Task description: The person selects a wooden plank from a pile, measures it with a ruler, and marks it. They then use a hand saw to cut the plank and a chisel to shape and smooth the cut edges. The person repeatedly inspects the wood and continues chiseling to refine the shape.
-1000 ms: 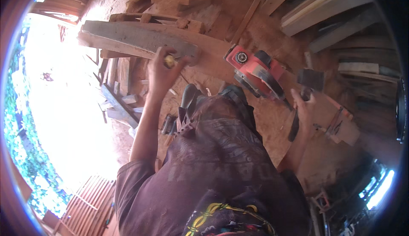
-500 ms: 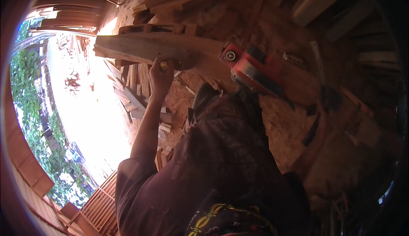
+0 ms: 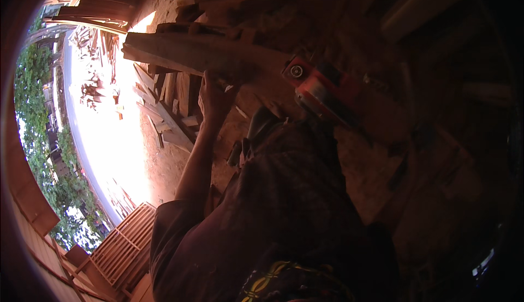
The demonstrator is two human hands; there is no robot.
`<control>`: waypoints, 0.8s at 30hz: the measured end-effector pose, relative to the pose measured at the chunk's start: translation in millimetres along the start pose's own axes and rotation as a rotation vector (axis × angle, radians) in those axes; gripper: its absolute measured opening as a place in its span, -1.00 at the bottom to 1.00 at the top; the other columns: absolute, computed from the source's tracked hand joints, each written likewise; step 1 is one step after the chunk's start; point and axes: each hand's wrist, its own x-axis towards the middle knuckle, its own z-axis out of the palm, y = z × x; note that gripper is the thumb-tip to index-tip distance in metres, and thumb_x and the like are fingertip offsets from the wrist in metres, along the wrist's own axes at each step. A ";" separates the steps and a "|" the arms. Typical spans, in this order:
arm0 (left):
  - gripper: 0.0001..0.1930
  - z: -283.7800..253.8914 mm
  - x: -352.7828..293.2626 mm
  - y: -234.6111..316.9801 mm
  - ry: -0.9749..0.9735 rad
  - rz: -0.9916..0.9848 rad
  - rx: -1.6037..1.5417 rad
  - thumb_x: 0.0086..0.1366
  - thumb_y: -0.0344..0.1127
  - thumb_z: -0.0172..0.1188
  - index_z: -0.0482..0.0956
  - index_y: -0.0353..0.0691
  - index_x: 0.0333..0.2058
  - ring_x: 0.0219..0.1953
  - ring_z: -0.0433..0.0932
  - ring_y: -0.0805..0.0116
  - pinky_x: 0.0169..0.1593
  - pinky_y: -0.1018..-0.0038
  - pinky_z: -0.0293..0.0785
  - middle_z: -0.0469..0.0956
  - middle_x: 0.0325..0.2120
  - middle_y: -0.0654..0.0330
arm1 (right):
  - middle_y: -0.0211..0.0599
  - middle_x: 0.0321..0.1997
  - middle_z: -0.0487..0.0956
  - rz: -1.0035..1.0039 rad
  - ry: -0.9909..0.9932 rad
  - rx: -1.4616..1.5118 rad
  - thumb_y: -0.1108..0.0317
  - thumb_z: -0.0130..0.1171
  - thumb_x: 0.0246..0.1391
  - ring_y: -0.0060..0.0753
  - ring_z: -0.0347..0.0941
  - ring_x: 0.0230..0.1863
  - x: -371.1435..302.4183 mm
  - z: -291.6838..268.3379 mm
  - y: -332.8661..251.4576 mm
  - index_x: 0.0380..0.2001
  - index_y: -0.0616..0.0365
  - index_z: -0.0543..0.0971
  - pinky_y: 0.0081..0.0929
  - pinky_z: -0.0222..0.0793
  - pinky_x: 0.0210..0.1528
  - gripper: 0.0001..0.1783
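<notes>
A long wooden board (image 3: 164, 50) stretches from the upper left toward the right, raised above the ground. At its near edge, my left hand (image 3: 214, 101) is closed, with a small pale thing showing at the fingers that I cannot make out. A red power tool (image 3: 322, 90), which looks like an electric hand planer with a round black-and-silver knob, rests on the board right of the middle. My right forearm (image 3: 390, 209) reaches up on the right into deep shadow. The right hand and its fingers are lost in the dark, so its hold cannot be told.
Offcuts and wood strips (image 3: 174, 94) lie heaped beside the board's left end. Stacked timber (image 3: 95, 4) stands at the upper left, and more planks (image 3: 420, 7) lie in shadow at the upper right. A slatted wooden frame (image 3: 123, 247) leans at the lower left, near bright open ground.
My view has shifted and the picture has darkened. My left hand has moved a little right and down relative to the board. The red tool appears in nearly the same place.
</notes>
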 end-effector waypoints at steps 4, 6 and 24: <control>-0.32 2.5 -5.1 -2.9 0.035 -0.008 -0.022 0.14 0.00 0.58 0.42 -0.15 0.10 -0.09 0.71 -0.11 -0.03 0.08 0.61 0.69 -0.11 -0.01 | -0.03 0.61 0.26 -0.001 0.049 -0.177 -0.23 0.35 0.28 -0.10 0.20 0.58 6.6 8.2 3.9 0.54 0.32 0.19 -0.17 0.16 0.60 0.08; -0.29 1.4 -7.6 0.0 0.048 -0.040 -0.074 0.15 0.00 0.58 0.42 -0.13 0.15 -0.10 0.72 -0.06 -0.05 0.10 0.61 0.70 -0.12 0.02 | -0.01 0.61 0.26 -0.092 0.038 -0.185 -0.26 0.36 0.26 -0.09 0.20 0.59 9.9 0.8 4.7 0.54 0.31 0.20 -0.17 0.15 0.61 0.10; -0.12 -17.1 -47.5 -58.8 -0.003 -0.193 -0.203 0.23 -0.22 0.56 0.27 -0.03 0.46 -0.19 0.76 0.19 -0.06 0.26 0.65 0.74 -0.22 0.01 | -0.27 -0.06 0.47 -0.252 0.335 0.433 -0.10 0.19 0.43 -0.37 0.40 -0.09 -40.3 15.7 -76.6 0.21 0.23 0.51 -0.38 0.40 -0.03 -0.39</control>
